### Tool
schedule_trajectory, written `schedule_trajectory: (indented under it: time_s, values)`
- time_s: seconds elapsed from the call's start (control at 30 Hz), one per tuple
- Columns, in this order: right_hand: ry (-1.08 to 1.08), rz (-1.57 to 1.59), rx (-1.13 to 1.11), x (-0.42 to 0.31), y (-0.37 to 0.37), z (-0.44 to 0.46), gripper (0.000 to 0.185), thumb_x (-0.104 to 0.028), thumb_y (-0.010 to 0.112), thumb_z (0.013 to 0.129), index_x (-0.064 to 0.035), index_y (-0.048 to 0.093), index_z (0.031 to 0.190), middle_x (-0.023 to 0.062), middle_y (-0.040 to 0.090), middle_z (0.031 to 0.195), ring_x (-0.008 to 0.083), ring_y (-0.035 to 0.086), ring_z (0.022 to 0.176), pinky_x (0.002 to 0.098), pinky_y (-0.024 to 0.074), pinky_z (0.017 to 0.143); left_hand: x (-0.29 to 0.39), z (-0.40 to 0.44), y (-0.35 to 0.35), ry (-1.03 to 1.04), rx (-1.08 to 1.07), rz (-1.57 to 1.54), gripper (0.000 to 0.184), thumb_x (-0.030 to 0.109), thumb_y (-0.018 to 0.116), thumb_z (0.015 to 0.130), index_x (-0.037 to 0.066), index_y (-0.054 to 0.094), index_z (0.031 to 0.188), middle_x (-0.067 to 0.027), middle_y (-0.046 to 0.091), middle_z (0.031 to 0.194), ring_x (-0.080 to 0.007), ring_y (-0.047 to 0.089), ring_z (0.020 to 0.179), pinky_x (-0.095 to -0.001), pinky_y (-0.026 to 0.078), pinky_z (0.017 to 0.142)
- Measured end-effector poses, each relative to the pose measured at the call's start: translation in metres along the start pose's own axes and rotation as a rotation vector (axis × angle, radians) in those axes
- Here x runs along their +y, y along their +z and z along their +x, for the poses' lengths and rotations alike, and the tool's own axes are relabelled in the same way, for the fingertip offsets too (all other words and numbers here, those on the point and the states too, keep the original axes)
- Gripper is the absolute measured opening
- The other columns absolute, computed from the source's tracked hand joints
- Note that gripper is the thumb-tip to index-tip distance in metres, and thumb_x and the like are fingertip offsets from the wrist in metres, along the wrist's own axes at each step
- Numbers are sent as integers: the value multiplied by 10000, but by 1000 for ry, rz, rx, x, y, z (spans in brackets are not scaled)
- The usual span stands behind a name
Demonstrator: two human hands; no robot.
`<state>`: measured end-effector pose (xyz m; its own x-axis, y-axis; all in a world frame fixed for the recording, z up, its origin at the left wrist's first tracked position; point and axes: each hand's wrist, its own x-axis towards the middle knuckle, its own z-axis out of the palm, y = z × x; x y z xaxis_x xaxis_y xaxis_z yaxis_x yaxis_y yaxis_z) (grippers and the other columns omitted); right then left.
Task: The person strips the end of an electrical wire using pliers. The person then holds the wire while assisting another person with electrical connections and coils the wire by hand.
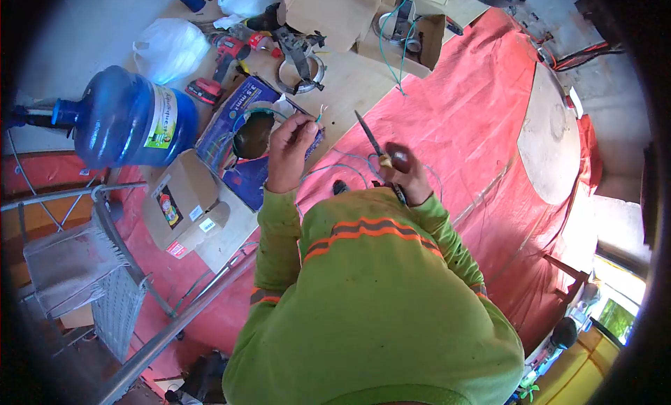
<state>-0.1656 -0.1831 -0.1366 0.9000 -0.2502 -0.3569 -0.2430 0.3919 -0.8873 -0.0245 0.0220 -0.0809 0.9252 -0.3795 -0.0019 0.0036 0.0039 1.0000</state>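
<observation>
My left hand (288, 153) pinches a thin green wire (320, 117) near its end, with pale strands showing at the tip. In my right hand (409, 173) is a knife (368, 134), its dark blade pointing up and to the left, apart from the wire. The fingers wrap around its handle. Behind my left hand lies a blue wire box (241, 101) printed "3.5 mm2", with a round opening. More green wire (344, 169) loops below and between my hands, in front of my green shirt.
On the table are a large blue water jug (119, 118), a red drill (222, 64), a metal ring clamp (300, 66), white plastic bags (170, 50) and an open carton (402, 38). A cardboard box (178, 199) sits nearer. Red tarp (461, 118) covers the floor; a metal-framed chair (105, 265) stands left.
</observation>
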Motion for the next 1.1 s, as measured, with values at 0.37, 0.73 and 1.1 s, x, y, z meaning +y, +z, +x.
schedule_trajectory:
  time_s: [0.37,0.73,1.1]
  values:
    - [475,641,-365,-41,21,-29,152,-159,627,893,-113,516,986,127,637,999,282,656,931,425,557,753,5,-11,-3,75,69,134,173,138,594,921,-15,624,997,-5,591,823,-52,497,720,-207,412,635]
    - [-400,-683,-313,-34,34,-3,217,-12,575,860,20,592,1074,128,555,1146,175,562,974,294,453,805,21,-18,-6,47,56,4,171,127,568,934,-10,629,1016,-17,610,861,-58,506,724,-207,412,634]
    - [-411,-814,-306,-64,45,1,238,-119,654,831,26,563,996,168,589,926,308,607,764,372,476,665,26,-18,-21,37,-4,-51,176,127,577,920,-18,644,993,-41,652,888,-46,512,714,-187,393,621]
